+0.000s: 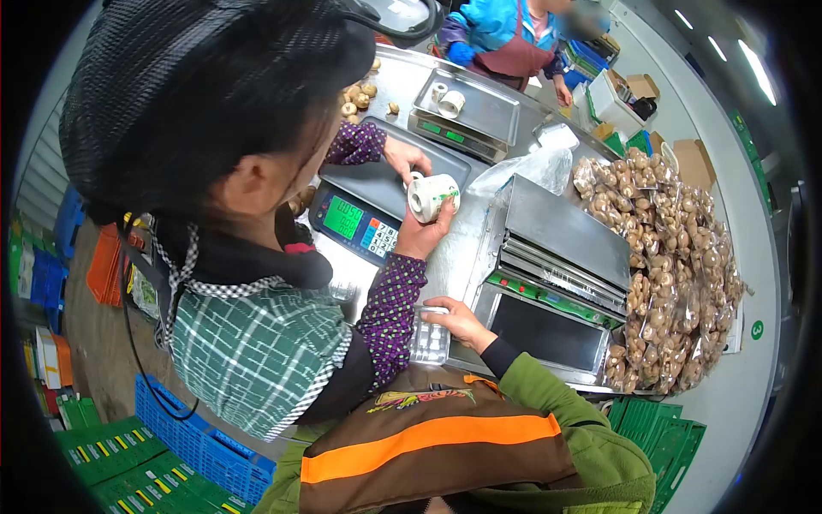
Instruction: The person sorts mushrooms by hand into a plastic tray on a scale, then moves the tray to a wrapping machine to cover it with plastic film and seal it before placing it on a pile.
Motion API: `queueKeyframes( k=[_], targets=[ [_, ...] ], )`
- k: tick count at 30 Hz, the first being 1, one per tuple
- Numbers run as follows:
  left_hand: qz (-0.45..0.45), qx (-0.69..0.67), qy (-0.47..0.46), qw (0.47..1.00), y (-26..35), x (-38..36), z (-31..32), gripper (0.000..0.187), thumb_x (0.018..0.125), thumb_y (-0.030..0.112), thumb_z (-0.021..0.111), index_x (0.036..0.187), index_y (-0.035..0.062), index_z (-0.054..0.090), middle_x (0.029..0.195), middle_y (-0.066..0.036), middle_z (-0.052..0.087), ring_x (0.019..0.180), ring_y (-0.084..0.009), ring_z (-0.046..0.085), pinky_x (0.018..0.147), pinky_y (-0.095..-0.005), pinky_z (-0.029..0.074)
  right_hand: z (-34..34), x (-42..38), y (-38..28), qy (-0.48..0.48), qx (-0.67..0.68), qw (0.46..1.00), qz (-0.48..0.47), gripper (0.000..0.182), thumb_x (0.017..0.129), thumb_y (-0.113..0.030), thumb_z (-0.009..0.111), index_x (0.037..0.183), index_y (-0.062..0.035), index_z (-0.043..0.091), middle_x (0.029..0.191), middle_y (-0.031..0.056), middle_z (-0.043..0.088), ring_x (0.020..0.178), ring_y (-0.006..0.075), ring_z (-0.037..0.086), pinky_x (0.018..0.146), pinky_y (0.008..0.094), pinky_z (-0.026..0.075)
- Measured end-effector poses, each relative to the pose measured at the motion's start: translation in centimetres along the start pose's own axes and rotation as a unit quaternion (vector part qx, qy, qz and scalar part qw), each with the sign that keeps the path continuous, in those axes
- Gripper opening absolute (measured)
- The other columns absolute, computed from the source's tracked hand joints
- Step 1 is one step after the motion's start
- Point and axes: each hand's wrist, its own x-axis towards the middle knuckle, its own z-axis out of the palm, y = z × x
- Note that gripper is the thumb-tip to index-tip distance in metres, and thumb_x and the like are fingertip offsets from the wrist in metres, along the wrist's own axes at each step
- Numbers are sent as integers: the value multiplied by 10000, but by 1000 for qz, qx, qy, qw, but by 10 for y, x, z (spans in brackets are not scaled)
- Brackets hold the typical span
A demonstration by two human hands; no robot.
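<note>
My right hand [458, 322], in a green sleeve with a dark cuff, reaches in from the lower right. Its fingers are closed on the upper edge of a clear plastic tray [430, 339] at the near side of the metal table. Just right of the hand stands a metal sealing machine [561, 248] with a dark flat plate [548, 332]. My left hand is out of view; only green sleeve shows at the lower left. A co-worker's two hands hold a roll of white labels [434, 198] above a digital scale [355, 221] with a lit green display.
Bags of brown mushrooms [676, 274] are piled on the right. A second scale [467, 107] carries label rolls [449, 104]. Crumpled clear plastic [524, 171] lies between. The co-worker leans in close on my left; another person [514, 38] stands across the table. Green crates [128, 467] are lower left.
</note>
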Motion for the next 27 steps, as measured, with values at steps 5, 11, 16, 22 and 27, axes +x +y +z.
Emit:
queueKeyframes(
  k=[5,11,16,22,27],
  targets=[
    [-58,-72,8,996,-21,4,-20,419,921,89,594,1300,27,427,1248,-106,514,1172,-170,497,897,-283,489,-4,2,22,23,93,995,19,483,818,-114,727,1241,19,536,1082,92,632,1001,153,596,845,279,487],
    [-347,-922,63,159,3,-32,10,314,893,65,581,1207,60,557,1208,-119,468,1225,-227,402,883,-381,524,7,-6,28,70,167,982,59,431,846,-50,671,1235,22,502,1074,99,631,953,180,638,815,329,539],
    [-399,-836,173,336,-28,-33,7,280,921,140,532,1187,57,511,1173,-85,506,1087,-205,542,902,-426,512,5,2,39,-21,242,964,106,360,875,-61,619,1196,7,471,1065,91,635,880,179,665,706,306,563],
    [-484,-864,141,7,-89,-33,-33,263,957,178,457,1160,19,506,1180,-98,555,1102,-263,588,950,-513,473,7,3,27,-11,216,973,84,386,856,-38,591,1223,-16,473,1067,73,634,864,156,663,671,275,559],
    [-450,-838,233,204,-80,-30,-19,245,955,181,451,1128,19,511,1159,-105,559,1118,-265,576,989,-509,440,9,9,35,11,211,973,91,376,851,-44,561,1222,-21,505,1069,73,638,893,172,670,691,290,569]
  ],
)
